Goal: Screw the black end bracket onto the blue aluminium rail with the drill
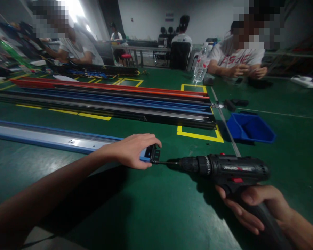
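My right hand (261, 205) is wrapped round the handle of a black cordless drill (232, 170), which points left. Its long thin bit (169, 163) reaches the black end cap (155, 154) on a long blue and silver metal rail (54, 138). Over the end of that rail my left hand (137, 151) is closed, thumb on the near side and fingers curled across the far side by the cap. Part of the rail's end is hidden beneath the palm.
Several long rails, orange (120, 86), blue and black, lie side by side beyond the hands. On the right stands a blue bin (250, 128). Clear plastic bottles (199, 69) are on the green table (156, 211). Across it sit a person (237, 57) and another (78, 47).
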Tool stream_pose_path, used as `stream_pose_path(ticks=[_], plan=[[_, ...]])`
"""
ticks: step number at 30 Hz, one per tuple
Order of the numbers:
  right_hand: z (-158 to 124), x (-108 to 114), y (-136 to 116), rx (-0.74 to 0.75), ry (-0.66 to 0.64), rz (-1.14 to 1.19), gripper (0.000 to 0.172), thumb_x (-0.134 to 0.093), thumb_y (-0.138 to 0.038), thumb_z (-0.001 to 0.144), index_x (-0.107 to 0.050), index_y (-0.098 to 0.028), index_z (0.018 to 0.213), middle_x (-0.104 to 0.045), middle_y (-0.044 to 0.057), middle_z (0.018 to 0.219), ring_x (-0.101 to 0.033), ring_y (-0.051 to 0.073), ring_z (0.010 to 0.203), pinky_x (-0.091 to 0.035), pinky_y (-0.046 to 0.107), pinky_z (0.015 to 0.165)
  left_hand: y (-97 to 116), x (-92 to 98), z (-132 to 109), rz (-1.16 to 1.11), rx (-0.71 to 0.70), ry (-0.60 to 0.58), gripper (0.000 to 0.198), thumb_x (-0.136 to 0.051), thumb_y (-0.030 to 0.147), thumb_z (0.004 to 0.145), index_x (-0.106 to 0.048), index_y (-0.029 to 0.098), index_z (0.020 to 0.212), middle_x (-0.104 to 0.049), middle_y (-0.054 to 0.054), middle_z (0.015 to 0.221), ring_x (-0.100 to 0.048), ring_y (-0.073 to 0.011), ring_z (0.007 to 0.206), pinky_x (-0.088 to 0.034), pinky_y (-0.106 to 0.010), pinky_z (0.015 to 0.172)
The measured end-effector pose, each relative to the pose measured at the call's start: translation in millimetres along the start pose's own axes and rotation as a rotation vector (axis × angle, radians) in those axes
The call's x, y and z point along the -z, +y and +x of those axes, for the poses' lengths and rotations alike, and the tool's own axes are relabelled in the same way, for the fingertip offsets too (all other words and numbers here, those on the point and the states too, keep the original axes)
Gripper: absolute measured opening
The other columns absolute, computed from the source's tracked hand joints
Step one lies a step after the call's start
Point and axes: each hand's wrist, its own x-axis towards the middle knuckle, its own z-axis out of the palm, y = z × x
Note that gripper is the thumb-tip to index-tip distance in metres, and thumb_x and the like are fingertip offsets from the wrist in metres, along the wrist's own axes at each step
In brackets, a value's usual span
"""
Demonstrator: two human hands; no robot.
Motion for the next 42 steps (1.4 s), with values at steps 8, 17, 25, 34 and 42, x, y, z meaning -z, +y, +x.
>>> stream_pose_path(ticks=[8, 17, 25, 34, 42], plan=[[1.3, -1.8, 1.8, -0.001, 0.026, 0.001, 0.036, -0.069, -0.020, 0.086, -0.082, -0.008, 0.118, -0.073, 0.010, 0.083, -0.052, 0.004, 0.042, -0.062, 0.019, 0.054, -2.3, -1.7, 0.6, 0.015, -0.016, 0.009, 0.054, -0.078, 0.038, 0.085, -0.058, 0.023, 0.133, -0.064, -0.006, 0.121, -0.063, -0.0250, 0.108, -0.047, -0.036, 0.093], [3.9, -5.0, 3.9, 0.012, 0.059, -0.031, 0.037, -0.071, -0.022, 0.083, -0.083, -0.009, 0.116, -0.074, 0.009, 0.080, -0.049, 0.004, 0.039, -0.061, 0.020, 0.052, -2.5, -2.2, 0.4, 0.003, -0.026, 0.009, 0.054, -0.077, 0.038, 0.084, -0.058, 0.024, 0.132, -0.064, -0.006, 0.121, -0.063, -0.0252, 0.108, -0.047, -0.037, 0.093], [4.0, -0.8, 6.5, -0.004, 0.059, -0.065, 0.039, -0.071, -0.025, 0.081, -0.083, -0.011, 0.115, -0.072, 0.006, 0.078, -0.044, 0.004, 0.037, -0.056, 0.018, 0.048, -5.1, -1.9, 0.9, 0.002, -0.031, 0.003, 0.054, -0.077, 0.040, 0.084, -0.059, 0.023, 0.132, -0.064, -0.006, 0.118, -0.063, -0.0249, 0.104, -0.047, -0.037, 0.090], [2.6, 1.1, 7.7, 0.014, 0.083, -0.095, 0.039, -0.068, -0.025, 0.081, -0.081, -0.009, 0.115, -0.070, 0.006, 0.077, -0.042, 0.005, 0.036, -0.054, 0.019, 0.045, -1.9, -1.4, 0.9, 0.005, -0.029, 0.008, 0.054, -0.076, 0.040, 0.083, -0.060, 0.023, 0.132, -0.064, -0.006, 0.117, -0.063, -0.0250, 0.104, -0.048, -0.036, 0.088], [3.7, 4.4, 7.3, 0.017, 0.050, -0.106, 0.042, -0.066, -0.025, 0.081, -0.079, -0.009, 0.118, -0.069, 0.006, 0.079, -0.044, 0.005, 0.039, -0.055, 0.018, 0.048, -1.6, -3.0, 2.6, 0.014, -0.021, 0.005, 0.053, -0.076, 0.039, 0.084, -0.061, 0.025, 0.133, -0.062, -0.005, 0.116, -0.063, -0.0243, 0.104, -0.047, -0.035, 0.088]])
